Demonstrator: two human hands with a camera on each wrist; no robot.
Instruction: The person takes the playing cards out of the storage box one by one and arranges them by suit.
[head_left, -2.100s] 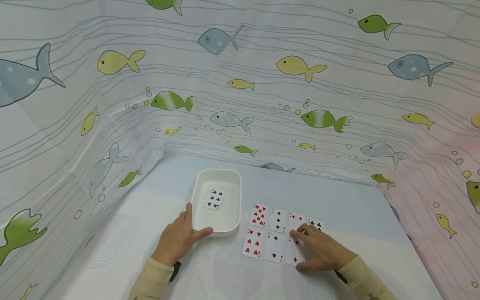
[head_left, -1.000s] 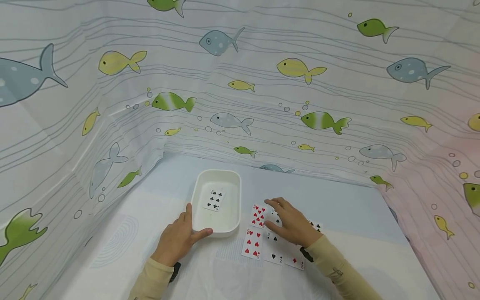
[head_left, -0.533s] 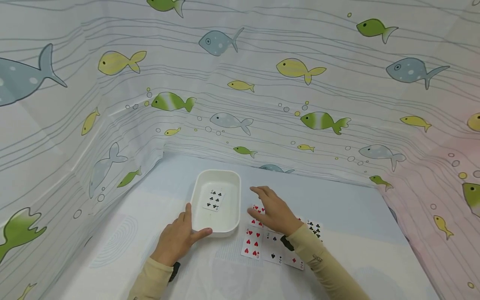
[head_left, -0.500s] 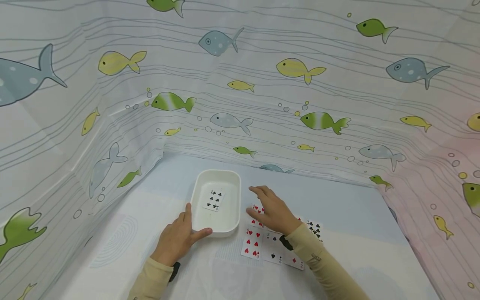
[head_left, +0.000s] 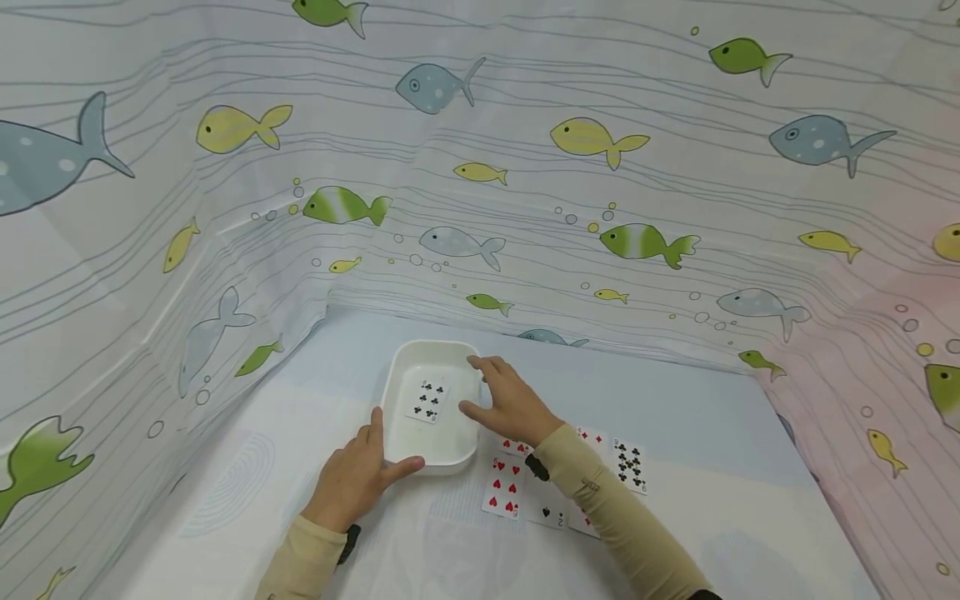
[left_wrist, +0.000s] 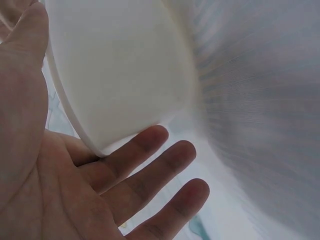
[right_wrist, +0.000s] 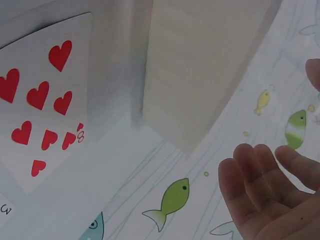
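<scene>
My left hand [head_left: 356, 475] rests against the near left corner of a white plastic tub [head_left: 416, 443], the thumb on the near rim and the index finger along the side. Three other fingers [left_wrist: 150, 185] lie straight in the left wrist view, beneath the rim. Inside the tub lies a six of clubs playing card [head_left: 426, 402]. Over the right rim is my right hand [head_left: 517, 408], thumb and fingers spread apart, holding nothing. Under its wrist, the eight of hearts [right_wrist: 37, 100] lies face up on the table, partly hidden in the head view.
Right of the tub, face-up cards lie in two rows. The six of hearts [head_left: 501, 486], two of spades [head_left: 546, 510], four of diamonds [head_left: 588, 437] and nine of clubs [head_left: 628, 468] show; the right arm covers others. Fish-patterned sheeting [head_left: 525, 250] walls the table's back and sides.
My right hand has moved left from the cards, across the eight of hearts, to the tub's right rim, uncovering the nine of clubs. The left hand and tub stay put.
</scene>
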